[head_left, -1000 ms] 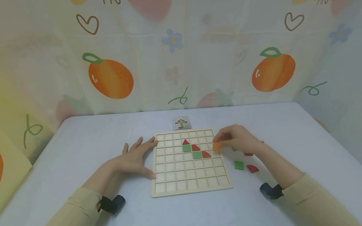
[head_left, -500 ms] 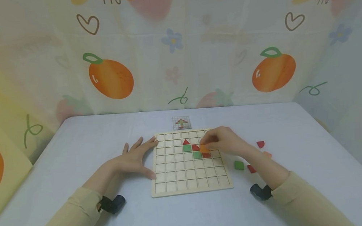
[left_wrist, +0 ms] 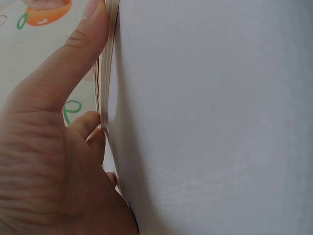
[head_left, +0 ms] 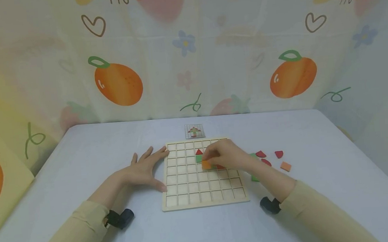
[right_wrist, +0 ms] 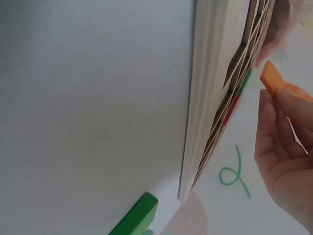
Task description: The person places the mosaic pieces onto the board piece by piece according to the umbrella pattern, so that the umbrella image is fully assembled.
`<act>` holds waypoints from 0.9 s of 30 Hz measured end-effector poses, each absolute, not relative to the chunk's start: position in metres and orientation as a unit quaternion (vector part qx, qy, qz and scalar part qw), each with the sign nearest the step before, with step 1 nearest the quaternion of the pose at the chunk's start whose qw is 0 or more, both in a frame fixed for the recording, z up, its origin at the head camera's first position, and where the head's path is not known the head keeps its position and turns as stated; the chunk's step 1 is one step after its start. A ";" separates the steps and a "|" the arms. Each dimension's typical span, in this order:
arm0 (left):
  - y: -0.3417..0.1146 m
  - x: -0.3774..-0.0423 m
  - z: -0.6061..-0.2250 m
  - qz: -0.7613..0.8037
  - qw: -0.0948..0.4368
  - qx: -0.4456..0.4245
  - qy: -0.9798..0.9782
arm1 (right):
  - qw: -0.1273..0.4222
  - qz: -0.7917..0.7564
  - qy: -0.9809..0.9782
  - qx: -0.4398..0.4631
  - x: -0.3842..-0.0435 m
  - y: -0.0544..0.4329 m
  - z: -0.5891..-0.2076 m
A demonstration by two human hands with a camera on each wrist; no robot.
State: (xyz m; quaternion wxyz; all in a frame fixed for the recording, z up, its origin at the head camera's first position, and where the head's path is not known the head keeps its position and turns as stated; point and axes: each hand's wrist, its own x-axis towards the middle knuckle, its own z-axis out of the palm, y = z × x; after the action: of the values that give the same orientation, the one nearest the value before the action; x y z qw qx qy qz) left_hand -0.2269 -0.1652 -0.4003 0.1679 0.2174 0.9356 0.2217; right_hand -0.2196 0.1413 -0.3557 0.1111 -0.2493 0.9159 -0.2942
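Grid board [head_left: 194, 199]: the left hand [head_left: 143, 172], spread wide, touches its left edge; the right hand [head_left: 226, 155] pinches an orange tile [head_left: 206, 165] above it.

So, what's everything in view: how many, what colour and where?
Table: one, white, beneath the grid board
Grid board: one, pale, mid-table
Backdrop: count unclear, pale and yellow, behind the table
Card: one, multicoloured, beyond the board
Triangle: one, red, on the board
Square: one, green, beside the triangle
Other board pieces: at least two, red and green, partly hidden
Orange piece: one, orange, pinched in the right hand
Loose pieces: six in sight, three red, two green, one orange, right of the board
Wrist devices: two, black, one on each side
Sleeves: two, beige, lower left and right
Left hand: one, bare, touching the board's left edge
Right hand: one, bare, above the board
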 end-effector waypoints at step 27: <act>-0.165 -0.225 -0.398 0.228 0.172 0.217 0.933 | 0.092 -0.269 0.923 -0.258 -0.223 0.128 -0.368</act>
State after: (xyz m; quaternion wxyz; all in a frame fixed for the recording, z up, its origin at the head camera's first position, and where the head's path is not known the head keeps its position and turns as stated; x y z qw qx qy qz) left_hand -0.2253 -0.1648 -0.3980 0.1722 0.2172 0.9335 0.2276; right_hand -0.2225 0.1284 -0.3676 0.0917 -0.2583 0.9234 -0.2688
